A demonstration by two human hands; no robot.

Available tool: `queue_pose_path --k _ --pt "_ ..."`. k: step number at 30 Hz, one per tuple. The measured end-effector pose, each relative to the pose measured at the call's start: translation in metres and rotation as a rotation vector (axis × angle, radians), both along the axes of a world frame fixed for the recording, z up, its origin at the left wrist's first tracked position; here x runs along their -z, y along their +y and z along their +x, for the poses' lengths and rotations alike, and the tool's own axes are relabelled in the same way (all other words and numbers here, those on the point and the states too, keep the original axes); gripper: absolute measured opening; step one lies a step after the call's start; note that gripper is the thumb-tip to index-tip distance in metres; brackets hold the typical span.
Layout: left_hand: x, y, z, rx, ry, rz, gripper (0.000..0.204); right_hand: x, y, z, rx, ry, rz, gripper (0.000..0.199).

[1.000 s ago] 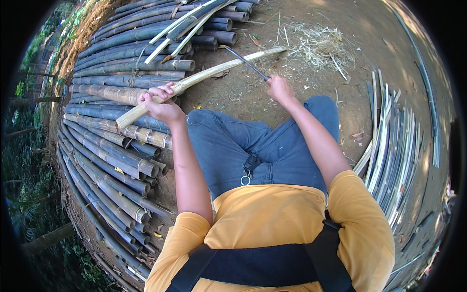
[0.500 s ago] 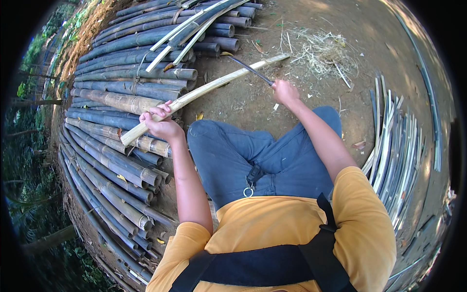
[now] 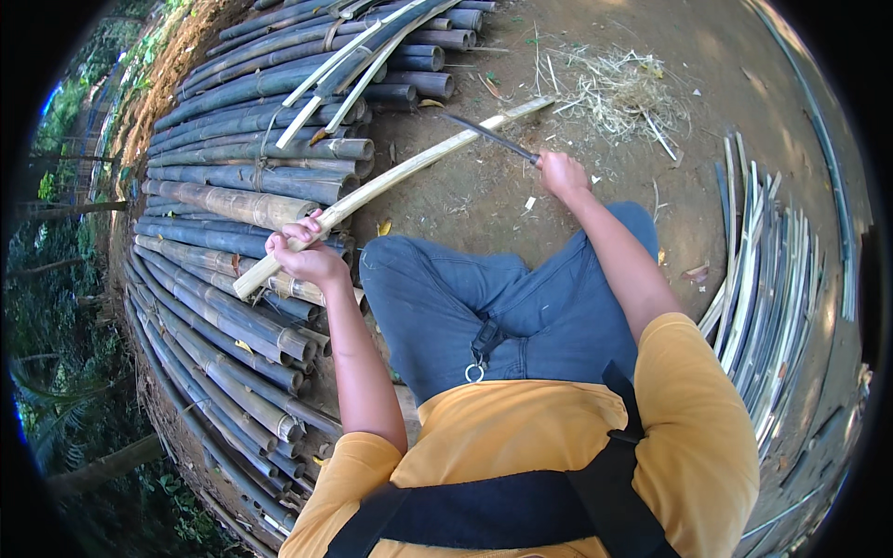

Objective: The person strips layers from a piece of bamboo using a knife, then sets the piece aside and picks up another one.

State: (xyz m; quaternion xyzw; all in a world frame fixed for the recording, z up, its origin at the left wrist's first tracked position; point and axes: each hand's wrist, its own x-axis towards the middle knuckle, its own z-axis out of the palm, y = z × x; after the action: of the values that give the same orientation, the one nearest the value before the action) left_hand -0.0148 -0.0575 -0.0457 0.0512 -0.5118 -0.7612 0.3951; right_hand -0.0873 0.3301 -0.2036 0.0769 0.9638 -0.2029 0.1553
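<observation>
My left hand (image 3: pixel 307 253) is closed around the near end of a pale split bamboo strip (image 3: pixel 400 174). The strip slants away to the upper right, with its far end close to the shavings. My right hand (image 3: pixel 564 175) grips the handle of a long dark-bladed knife (image 3: pixel 490 137). Its blade points up and left and crosses the strip near the far end; whether it touches the strip I cannot tell. Both hands are out in front of my knees, the left one beside the stacked poles.
Stacked bamboo poles (image 3: pixel 242 193) fill the left side, some tied in bundles. Split strips (image 3: pixel 346 70) lie on top at the back. Pale shavings (image 3: pixel 628 98) are heaped on the dirt ahead. A pile of thin strips (image 3: pixel 767 298) lies to my right, with a long pole (image 3: pixel 823 139) beyond.
My right hand has moved slightly right and down with the knife, and the blade sits at a slightly different angle. The left hand keeps its hold on the strip, nearly unmoved.
</observation>
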Motion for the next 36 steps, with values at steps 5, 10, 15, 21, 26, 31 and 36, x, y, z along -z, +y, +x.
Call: queue_pose_path --k 5,10,15,21,26,31,36 --pt "-0.014 0.013 -0.009 -0.011 -0.001 -0.005 0.015 0.042 0.036 -0.029 0.276 -0.003 -0.035 0.029" --pt "-0.012 0.012 -0.006 -0.062 -0.039 -0.028 0.016 -0.012 0.008 -0.017 -0.104 0.048 -0.065 0.019" --pt "-0.014 0.010 -0.007 -0.022 -0.040 -0.022 0.014 0.025 0.014 -0.029 0.251 -0.021 -0.057 0.029" --pt "-0.012 0.016 0.001 -0.006 -0.034 -0.053 0.007 0.047 0.060 -0.024 0.428 -0.022 -0.088 0.035" --pt "-0.006 -0.001 0.006 0.222 0.041 -0.001 0.010 0.015 0.028 -0.009 0.355 0.106 -0.100 0.032" --pt "-0.024 0.012 0.005 0.288 -0.042 -0.004 0.015 -0.009 0.007 0.012 0.306 0.268 -0.155 0.019" --pt "-0.029 0.018 0.012 0.295 -0.117 -0.048 0.008 -0.041 -0.016 0.041 0.310 0.416 -0.399 0.018"
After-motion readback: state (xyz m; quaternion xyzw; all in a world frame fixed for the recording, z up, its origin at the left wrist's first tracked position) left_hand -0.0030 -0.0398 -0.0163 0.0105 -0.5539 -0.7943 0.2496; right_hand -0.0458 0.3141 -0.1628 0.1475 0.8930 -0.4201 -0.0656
